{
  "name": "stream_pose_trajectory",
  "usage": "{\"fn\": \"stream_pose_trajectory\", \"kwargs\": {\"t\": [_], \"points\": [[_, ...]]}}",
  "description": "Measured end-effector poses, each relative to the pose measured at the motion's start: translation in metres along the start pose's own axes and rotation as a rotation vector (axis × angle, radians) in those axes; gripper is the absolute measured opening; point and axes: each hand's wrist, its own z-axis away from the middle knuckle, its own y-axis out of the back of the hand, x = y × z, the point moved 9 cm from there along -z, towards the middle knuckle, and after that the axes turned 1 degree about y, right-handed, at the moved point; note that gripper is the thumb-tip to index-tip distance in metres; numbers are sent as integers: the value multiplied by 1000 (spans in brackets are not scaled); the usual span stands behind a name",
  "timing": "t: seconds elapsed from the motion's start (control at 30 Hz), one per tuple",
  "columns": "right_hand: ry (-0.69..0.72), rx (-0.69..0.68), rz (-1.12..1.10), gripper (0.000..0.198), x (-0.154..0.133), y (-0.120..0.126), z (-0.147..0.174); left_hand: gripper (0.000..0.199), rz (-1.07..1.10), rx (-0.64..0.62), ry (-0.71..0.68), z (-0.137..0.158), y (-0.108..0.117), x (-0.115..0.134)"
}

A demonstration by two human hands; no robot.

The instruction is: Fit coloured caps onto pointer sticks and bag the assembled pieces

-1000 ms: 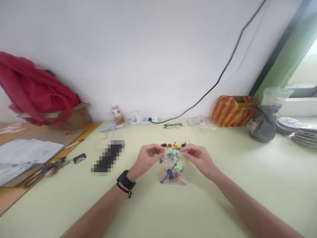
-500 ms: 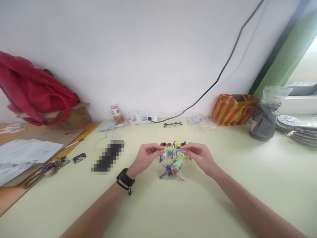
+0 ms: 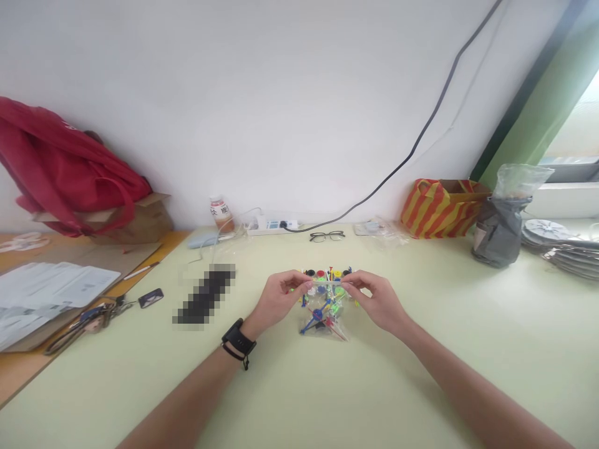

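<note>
The clear bag (image 3: pixel 326 319) of colourful plastic pieces (image 3: pixel 318 315) was just below the grip, its top edge pinched between thumb and fingers of the left hand (image 3: pixel 278 296) and right hand (image 3: pixel 377 299), apparently to hold it straight. Coloured discs (image 3: pixel 321 274) lay just beyond, perhaps for easy reach; farther off, eyeglasses (image 3: pixel 327 237).

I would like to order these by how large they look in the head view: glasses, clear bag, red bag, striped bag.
1. Red bag, though the left edge cuts it off
2. Striped bag
3. Clear bag
4. Glasses
</note>
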Motion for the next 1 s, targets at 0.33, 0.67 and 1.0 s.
{"fn": "stream_pose_trajectory", "kwargs": {"t": [0.33, 0.67, 1.0], "points": [[26, -39, -218, 21, 2, 1, 0, 16, 114, 33, 49, 1, 2, 4], [-3, -25, -106, 33, 4, -1, -1, 27, 33, -14, 5, -1, -2, 3], [103, 14, -84, 16, 0, 3, 1, 20, 25, 13, -8, 0, -2, 4]]}}
